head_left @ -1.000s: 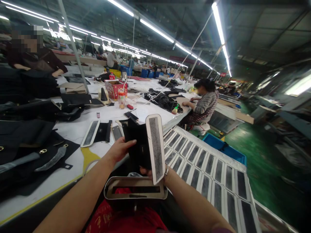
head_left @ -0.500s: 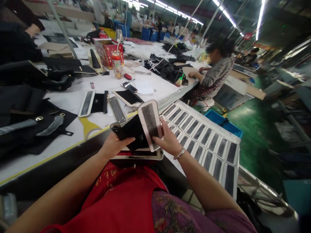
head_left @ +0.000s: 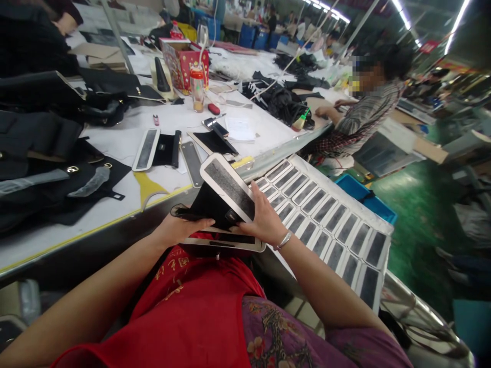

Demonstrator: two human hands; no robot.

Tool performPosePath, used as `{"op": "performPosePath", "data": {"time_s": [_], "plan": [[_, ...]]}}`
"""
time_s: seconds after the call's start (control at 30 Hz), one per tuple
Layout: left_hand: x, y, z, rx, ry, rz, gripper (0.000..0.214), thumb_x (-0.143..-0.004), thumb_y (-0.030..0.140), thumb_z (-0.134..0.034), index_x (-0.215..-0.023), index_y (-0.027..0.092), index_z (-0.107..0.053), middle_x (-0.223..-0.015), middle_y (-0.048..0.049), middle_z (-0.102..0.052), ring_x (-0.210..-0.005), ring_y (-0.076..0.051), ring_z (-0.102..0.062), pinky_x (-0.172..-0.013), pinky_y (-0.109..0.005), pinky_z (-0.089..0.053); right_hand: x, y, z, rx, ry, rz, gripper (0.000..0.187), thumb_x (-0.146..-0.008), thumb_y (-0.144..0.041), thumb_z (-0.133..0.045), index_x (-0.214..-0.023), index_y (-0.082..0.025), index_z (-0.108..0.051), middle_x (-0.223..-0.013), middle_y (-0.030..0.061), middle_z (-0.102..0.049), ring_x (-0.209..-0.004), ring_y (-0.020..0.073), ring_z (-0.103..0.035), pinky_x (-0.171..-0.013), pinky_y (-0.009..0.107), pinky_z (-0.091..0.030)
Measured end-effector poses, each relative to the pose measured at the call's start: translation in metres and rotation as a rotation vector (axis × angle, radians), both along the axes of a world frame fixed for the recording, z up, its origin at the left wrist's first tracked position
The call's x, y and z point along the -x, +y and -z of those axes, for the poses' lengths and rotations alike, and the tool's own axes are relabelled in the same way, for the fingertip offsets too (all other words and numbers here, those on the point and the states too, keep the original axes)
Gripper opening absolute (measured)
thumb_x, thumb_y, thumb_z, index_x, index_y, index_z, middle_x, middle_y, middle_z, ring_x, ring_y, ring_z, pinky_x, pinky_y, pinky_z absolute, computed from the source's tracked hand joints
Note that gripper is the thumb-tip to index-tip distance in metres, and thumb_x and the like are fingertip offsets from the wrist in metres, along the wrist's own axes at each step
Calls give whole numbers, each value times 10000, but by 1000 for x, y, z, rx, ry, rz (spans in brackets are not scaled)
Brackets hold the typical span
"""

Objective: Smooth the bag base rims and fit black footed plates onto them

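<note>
Above my lap I hold a black bag lining piece (head_left: 213,204) with a pale-edged, dark-centred end panel (head_left: 226,186) tilted up to the left. My left hand (head_left: 182,227) grips the lining's left end, its thumb lying along the top. My right hand (head_left: 266,217) is closed on the panel's lower right end; its fingertips are partly hidden. Just beneath both hands is a pale-rimmed black bag body (head_left: 245,244), partly covered by the lining. A similar lining piece (head_left: 164,149) lies on the white table, beside a loose grey strip (head_left: 192,163).
On the right, a board (head_left: 307,163) carries rows of dark, pale-edged panels. Black bag parts (head_left: 95,189) cover the table's left side. Farther back stand a red box (head_left: 184,61) and a bottle (head_left: 197,94). A co-worker (head_left: 368,107) sits at the right; a blue crate (head_left: 368,199) is nearby.
The end panel has tipped over to the left and turned from nearly upright to slanting. My right hand has shifted toward its lower end. The camera view has turned slightly left.
</note>
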State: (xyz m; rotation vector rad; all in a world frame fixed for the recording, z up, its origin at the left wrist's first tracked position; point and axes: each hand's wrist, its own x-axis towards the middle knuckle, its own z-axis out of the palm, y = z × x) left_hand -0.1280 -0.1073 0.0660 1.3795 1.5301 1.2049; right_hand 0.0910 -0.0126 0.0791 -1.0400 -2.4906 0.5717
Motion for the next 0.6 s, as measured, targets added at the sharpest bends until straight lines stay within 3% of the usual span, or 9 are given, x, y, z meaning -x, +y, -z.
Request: {"op": "performPosePath", "data": {"time_s": [0.13, 0.23, 0.4, 0.6], "plan": [[19, -11, 7, 96, 35, 115, 233, -650, 367, -705, -774, 170, -706, -729, -17, -708, -683, -196, -650, -655, -300, -541, -13, 0, -6, 63, -46, -103, 1109, -608, -443, -739, -1445, -137, -80, -1408, 180, -314, -1284, 320, -326, -1064, 479, -289], [21, -21, 6, 123, 76, 95, 218, -670, 372, -690, -709, 158, -706, -676, -18, -705, -624, -188, -642, -582, -276, -530, -15, -3, -7, 52, -37, -139, 1102, -617, -479, -731, -1443, -128, -92, -1417, 182, -306, -1305, 310, -302, -1081, 464, -274], [16, -32, -2, 89, 99, 29, 233, -699, 390, -656, -740, 171, -722, -751, -38, -727, -703, -206, -661, -660, -298, -542, -8, -3, -3, -9, -17, -167, 1055, -644, -456, -712, -1438, -120, -103, -1412, 181, -310, -1286, 296, -332, -1068, 447, -305], [16, -28, 19, 123, 213, 31, 346, -707, 450, -640, -867, 147, -689, -833, -60, -703, -785, -220, -648, -703, -318, -530, -10, 4, 15, -169, -84, -191, 1014, -661, -356, -692, -1435, -100, -89, -1301, 181, -404, -1175, 296, -416, -994, 432, -382]]}}
